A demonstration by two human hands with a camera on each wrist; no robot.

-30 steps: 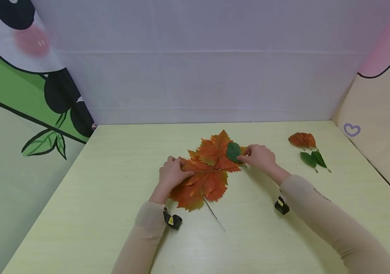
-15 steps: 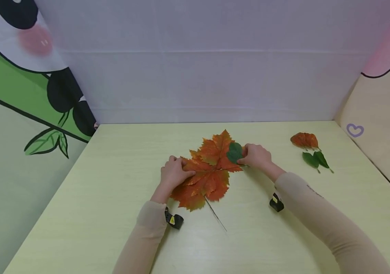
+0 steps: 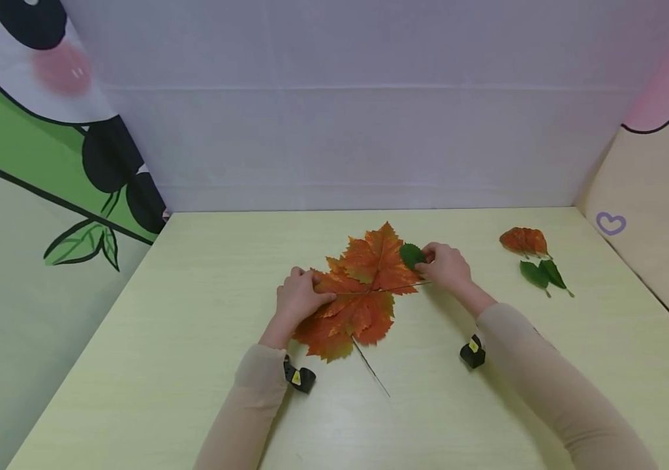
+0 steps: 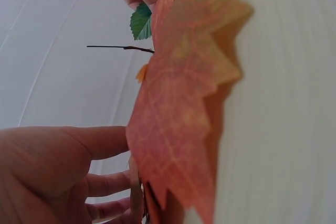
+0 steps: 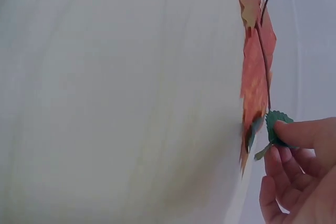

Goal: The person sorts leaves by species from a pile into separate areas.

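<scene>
A stack of orange-red maple leaves [image 3: 359, 314] with thin dark stems lies mid-table. My left hand [image 3: 299, 299] grips its left edge, thumb on top; in the left wrist view the fingers are partly hidden behind the leaf [image 4: 170, 108]. At the stack's right edge, my right hand [image 3: 447, 266] pinches a small green serrated leaf [image 3: 411, 256] between thumb and fingers. The right wrist view shows this green leaf [image 5: 276, 124] close to a maple stem, with a darker green piece [image 5: 254, 132] against the orange leaves.
Two brownish-orange leaves [image 3: 524, 241] lie at the table's back right. Two green leaves [image 3: 534, 275] are just in front of them. A pale fabric wall [image 3: 363, 143] rises behind the table [image 3: 193, 313], and printed panels stand on both sides.
My right hand has drawn the green leaf slightly right, away from the middle of the maple leaves. The left hand keeps its hold in the same place.
</scene>
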